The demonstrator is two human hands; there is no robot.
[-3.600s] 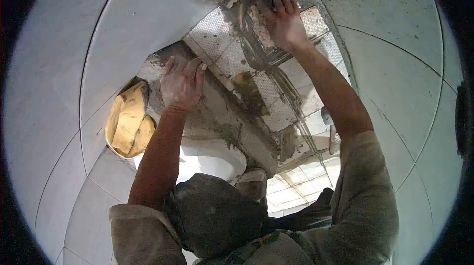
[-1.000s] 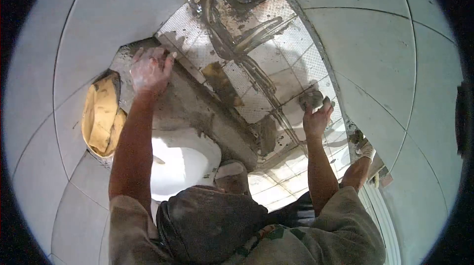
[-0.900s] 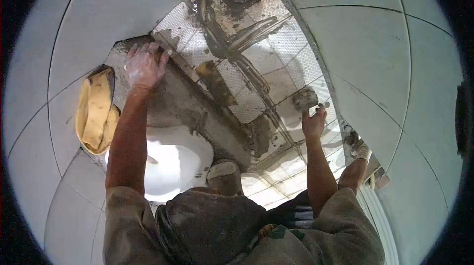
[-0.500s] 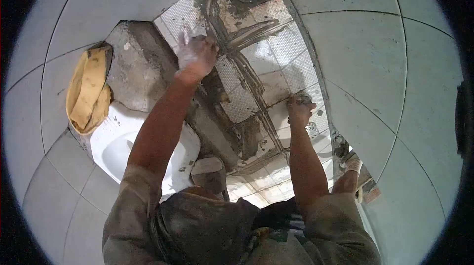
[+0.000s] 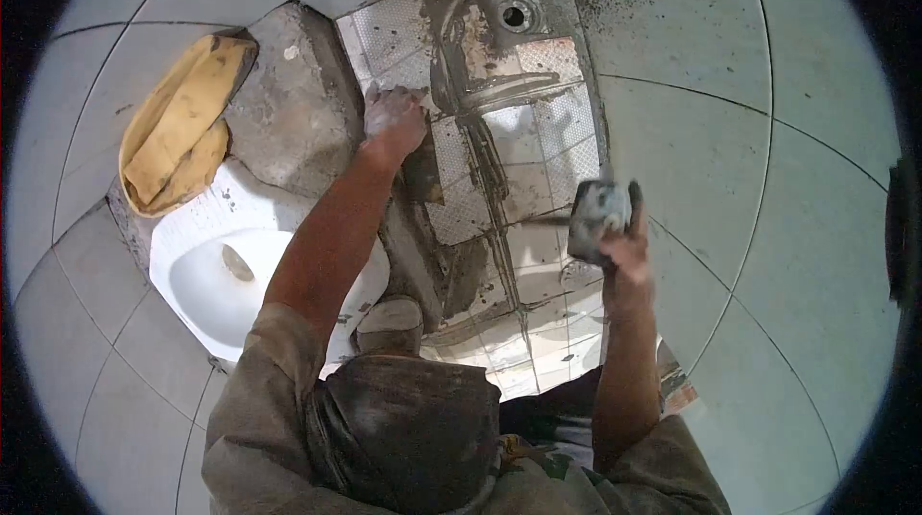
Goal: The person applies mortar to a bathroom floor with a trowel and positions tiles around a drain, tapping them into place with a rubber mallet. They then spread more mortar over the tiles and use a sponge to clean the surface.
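Observation:
My left hand (image 5: 395,119), whitish with dust on the fingers, is down at the left edge of the small-patterned floor tiles (image 5: 389,33). Its fingers are apart and hold nothing. My right hand (image 5: 626,251) is closed around a dark, roughly rectangular thing with grey smears (image 5: 597,217), above the right side of the tiles. Motion blurs it, and I cannot tell what kind of thing it is. Grey mortar-like lines (image 5: 490,179) run along the joints between the tiles.
A round drain hole (image 5: 516,18) lies at the far end. On the left are a white squat toilet pan (image 5: 197,232), a bare concrete block (image 5: 279,93) and a folded yellow rubber-like piece (image 5: 178,136). Large grey tiles (image 5: 687,141) surround the area.
My right hand has come up off the tiles and moved right and nearer, bringing the dark thing into view. My left hand stays at about the same place on the floor. The view has shifted.

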